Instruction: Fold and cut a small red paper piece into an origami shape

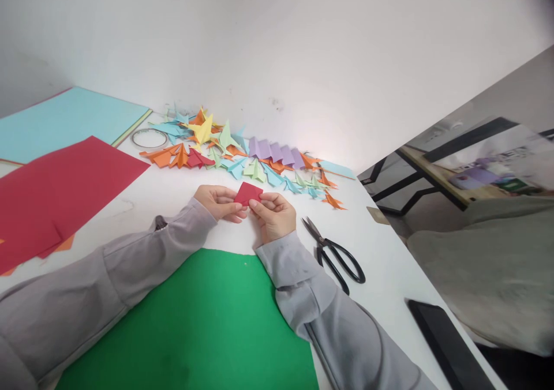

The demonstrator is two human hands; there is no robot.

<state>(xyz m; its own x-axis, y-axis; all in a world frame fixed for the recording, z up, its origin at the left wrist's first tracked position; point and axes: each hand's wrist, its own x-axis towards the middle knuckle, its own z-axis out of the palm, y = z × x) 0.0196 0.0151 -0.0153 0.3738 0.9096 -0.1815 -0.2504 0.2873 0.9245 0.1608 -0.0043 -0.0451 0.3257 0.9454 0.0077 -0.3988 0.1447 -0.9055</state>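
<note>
A small folded piece of red paper (248, 194) is held up near the middle of the view, above the white table (173, 194). My left hand (221, 203) pinches its left corner between thumb and fingers. At its right and lower edge, my right hand (275, 212) grips it, the thumb lying on the front. Below both hands lies a large green sheet (194, 326), partly covered by my sleeves. Behind them, folded paper shapes in several colours (201, 130) are heaped along the wall.
Black-handled scissors (331, 251) lie right of my right hand, with a black phone-like device (448, 344) near the table's right edge. Large red sheets (73, 188) and light blue sheets (73, 122) cover the left side, beside a roll of tape (149, 139).
</note>
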